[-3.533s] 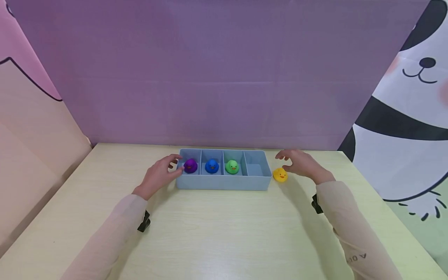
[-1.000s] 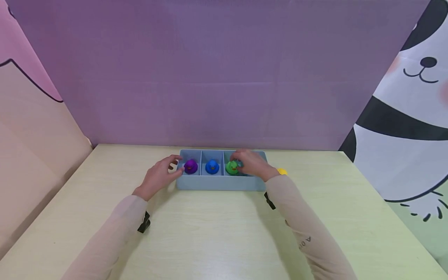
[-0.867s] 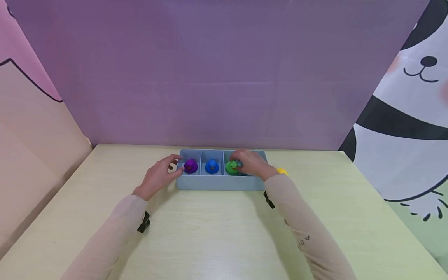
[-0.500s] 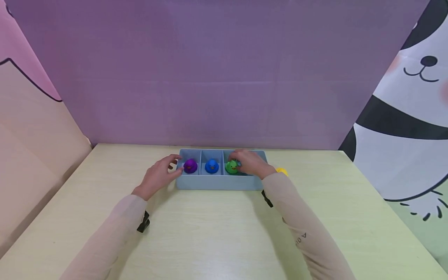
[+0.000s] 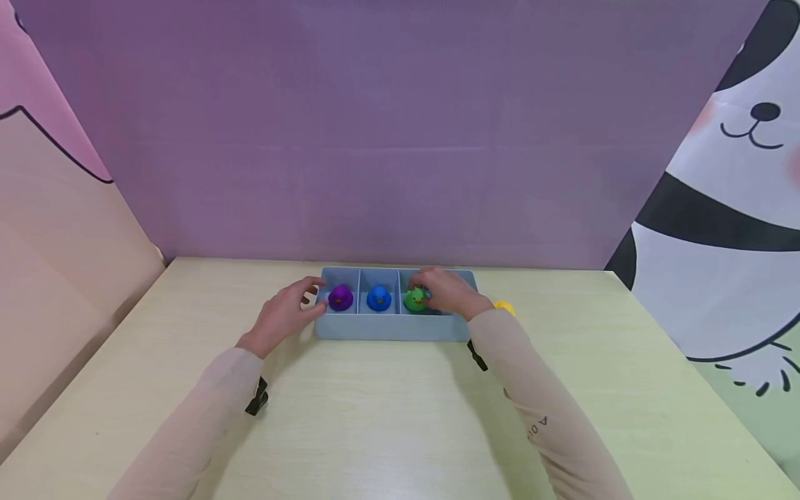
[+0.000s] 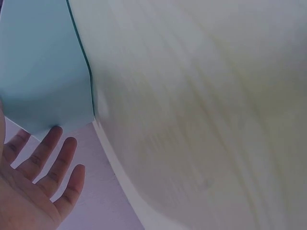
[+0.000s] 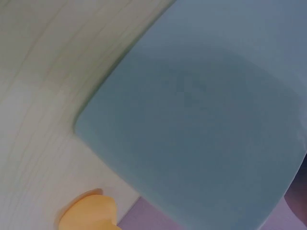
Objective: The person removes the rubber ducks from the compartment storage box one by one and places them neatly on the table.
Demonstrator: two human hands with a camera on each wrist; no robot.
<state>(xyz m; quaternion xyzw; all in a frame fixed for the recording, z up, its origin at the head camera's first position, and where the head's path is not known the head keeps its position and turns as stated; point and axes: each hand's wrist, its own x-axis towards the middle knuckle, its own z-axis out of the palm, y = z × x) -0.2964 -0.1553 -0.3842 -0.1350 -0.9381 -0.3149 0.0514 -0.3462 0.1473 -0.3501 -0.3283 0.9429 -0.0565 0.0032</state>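
While the left hand [image 5: 284, 311] rests at the nine o'clock end of the blue-grey box [image 5: 394, 328], its fingers loosely spread and gripping nothing, the right hand [image 5: 445, 290] comes in from about four o'clock. Its curled fingers appear to pinch the green duck [image 5: 415, 300], upright in the third compartment; how firmly, I cannot tell. The blue duck [image 5: 378, 298] sits next door at nine o'clock, the purple duck [image 5: 340, 298] one further along.

The likeliest trouble is a slip: a small, rounded body held by the fingertips could squirt out or tip over. Lifted too low, it could catch the divider [image 5: 399, 288] and drag the box, since the left hand's touch looks too light to anchor it. The left thumb, right by the purple duck, could nudge that one. The yellow duck [image 7: 91, 212] lies on the desk [image 5: 375, 410] just off the box's three o'clock end, partly hidden by the right sleeve [image 5: 519, 368]; a careless swing back that way could bowl it over.
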